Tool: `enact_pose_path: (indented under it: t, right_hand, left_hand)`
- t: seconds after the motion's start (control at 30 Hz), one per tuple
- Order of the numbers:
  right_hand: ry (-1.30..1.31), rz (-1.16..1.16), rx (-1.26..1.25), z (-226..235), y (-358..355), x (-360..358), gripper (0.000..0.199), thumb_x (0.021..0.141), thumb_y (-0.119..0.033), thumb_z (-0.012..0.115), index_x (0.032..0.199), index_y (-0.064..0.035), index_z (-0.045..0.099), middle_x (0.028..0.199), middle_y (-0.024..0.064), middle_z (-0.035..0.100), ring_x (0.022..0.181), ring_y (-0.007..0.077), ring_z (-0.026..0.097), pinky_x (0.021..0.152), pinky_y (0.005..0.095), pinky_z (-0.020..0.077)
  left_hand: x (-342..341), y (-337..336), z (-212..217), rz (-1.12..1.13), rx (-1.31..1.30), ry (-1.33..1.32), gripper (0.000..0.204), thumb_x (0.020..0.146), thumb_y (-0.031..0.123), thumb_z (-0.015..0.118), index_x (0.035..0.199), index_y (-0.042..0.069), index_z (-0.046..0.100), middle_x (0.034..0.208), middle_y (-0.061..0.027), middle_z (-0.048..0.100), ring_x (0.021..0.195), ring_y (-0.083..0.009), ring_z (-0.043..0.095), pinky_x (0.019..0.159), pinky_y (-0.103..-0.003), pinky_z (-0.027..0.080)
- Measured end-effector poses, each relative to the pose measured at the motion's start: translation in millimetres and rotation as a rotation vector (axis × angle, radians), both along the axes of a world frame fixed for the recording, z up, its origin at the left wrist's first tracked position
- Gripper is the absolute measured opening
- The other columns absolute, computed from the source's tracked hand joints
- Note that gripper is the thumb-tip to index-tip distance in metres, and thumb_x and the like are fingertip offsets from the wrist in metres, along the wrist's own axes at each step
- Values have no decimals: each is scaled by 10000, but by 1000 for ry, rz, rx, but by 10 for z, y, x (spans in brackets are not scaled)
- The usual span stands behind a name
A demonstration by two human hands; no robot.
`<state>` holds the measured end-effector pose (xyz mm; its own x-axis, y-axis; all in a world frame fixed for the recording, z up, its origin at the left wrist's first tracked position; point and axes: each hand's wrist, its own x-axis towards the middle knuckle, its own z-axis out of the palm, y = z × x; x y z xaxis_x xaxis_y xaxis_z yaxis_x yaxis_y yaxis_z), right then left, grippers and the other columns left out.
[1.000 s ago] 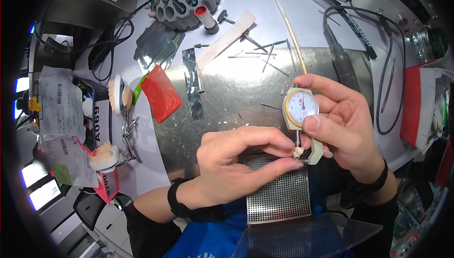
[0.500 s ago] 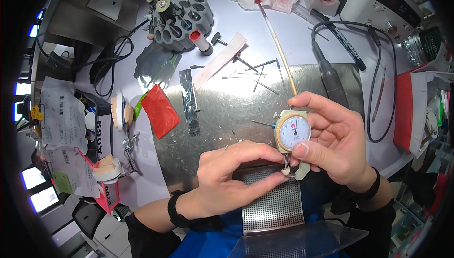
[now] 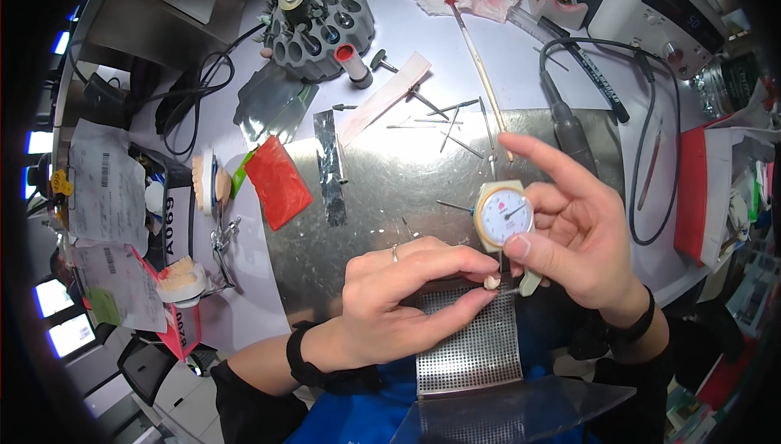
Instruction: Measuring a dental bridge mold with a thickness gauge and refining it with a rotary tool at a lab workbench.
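Observation:
My left hand (image 3: 399, 298) pinches a small whitish dental crown (image 3: 492, 282) between thumb and forefinger. Close to its right is a dial thickness gauge (image 3: 503, 215), pale-bodied with a round white face and yellow rim. My right hand (image 3: 582, 241) grips the gauge, thumb against the lower part of the dial, forefinger raised and stretched out beyond its top. The gauge's thin tips lie right beside the crown; whether they touch it I cannot tell. Below both hands is a perforated metal plate (image 3: 468, 346).
A metal sheet (image 3: 390, 192) covers the bench, with several loose burs (image 3: 451, 123) and a red wax sheet (image 3: 277, 182) on it. Behind are a grey bur holder (image 3: 321, 33), a brush (image 3: 476, 54) and a corded handpiece (image 3: 565, 123). Plaster models (image 3: 181, 280) stand left.
My right forefinger has lifted off the top of the gauge. The dial's needle has swung clockwise, and the crown now sits beside the gauge's tips instead of between them. The view has shifted slightly.

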<state>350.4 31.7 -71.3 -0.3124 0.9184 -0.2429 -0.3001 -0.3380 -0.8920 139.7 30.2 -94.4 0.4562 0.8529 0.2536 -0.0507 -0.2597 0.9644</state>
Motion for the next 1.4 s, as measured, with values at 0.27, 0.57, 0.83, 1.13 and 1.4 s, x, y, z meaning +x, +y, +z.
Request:
enact_pose_path:
  t: [0.27, 0.57, 0.83, 1.13, 1.4]
  right_hand:
    - [-674, 186, 400, -81, 26, 143, 593, 774, 10, 769, 1333, -45, 582, 849, 63, 659, 631, 67, 571, 552, 215, 461]
    - [-1294, -37, 480, 131, 60, 517, 499, 729, -171, 830, 1188, -67, 667, 589, 8, 482, 472, 105, 400, 464, 280, 309]
    - [-873, -157, 197, -41, 64, 468, 695, 809, -214, 792, 1383, 13, 473, 627, 18, 525, 454, 83, 436, 451, 245, 350]
    - [369, 49, 449, -232, -16, 114, 490, 696, 97, 798, 1121, -86, 637, 959, 40, 413, 604, 78, 417, 545, 228, 376]
    - [-23, 171, 653, -105, -65, 29, 319, 732, -78, 853, 971, 73, 705, 949, 176, 666, 894, 341, 723, 776, 370, 610]
  left_hand:
    - [-61, -88, 48, -18, -234, -4, 276, 793, -107, 746, 1061, -52, 708, 921, -111, 659, 844, -168, 686, 741, -270, 568]
    - [-38, -182, -3, -65, -663, -299, 215, 838, -131, 679, 1045, -73, 670, 1111, -192, 656, 1009, -262, 690, 912, -355, 566]
    - [-38, -230, 76, -45, -832, -300, 283, 845, -148, 666, 1121, -114, 618, 1051, -238, 690, 964, -268, 716, 885, -345, 597]
    - [-93, -226, 31, -124, -665, -155, 344, 824, -125, 706, 1162, -100, 650, 1012, -177, 712, 946, -209, 722, 853, -276, 592]
    - [-75, -211, 49, -81, -560, -120, 421, 764, -96, 777, 1169, -41, 677, 1012, -135, 719, 912, -176, 716, 786, -249, 585]
